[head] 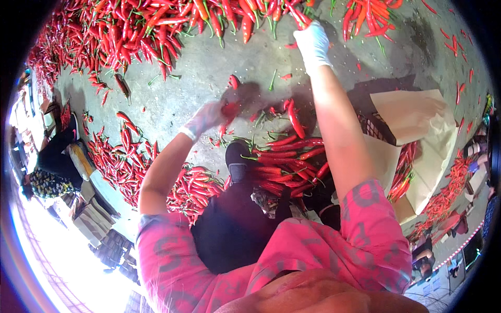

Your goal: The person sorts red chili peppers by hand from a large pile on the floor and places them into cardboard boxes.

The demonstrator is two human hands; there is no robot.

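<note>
My right hand (314, 45), in a white glove, reaches to the near edge of a big heap of red chili peppers (160, 23). Its fingers are closed on red chili peppers (300, 18). Lower and to the left, my left hand (205, 117), also gloved, is blurred by motion. A blurred red chili pepper (231, 110) shows at its fingertips and appears held. Another red pepper piece (233, 81) is just above that hand. Between my arms, beside my dark shoe, lies a bunch of long chili peppers (287, 158) with green stems mostly to the left.
A smaller chili pile (195, 187) lies by my left leg. A large paper sack (411, 117) stands right of my right arm, with peppers beside it. Loose stems and pepper bits dot the concrete floor (258, 62). Another person (54, 168) is at the left edge.
</note>
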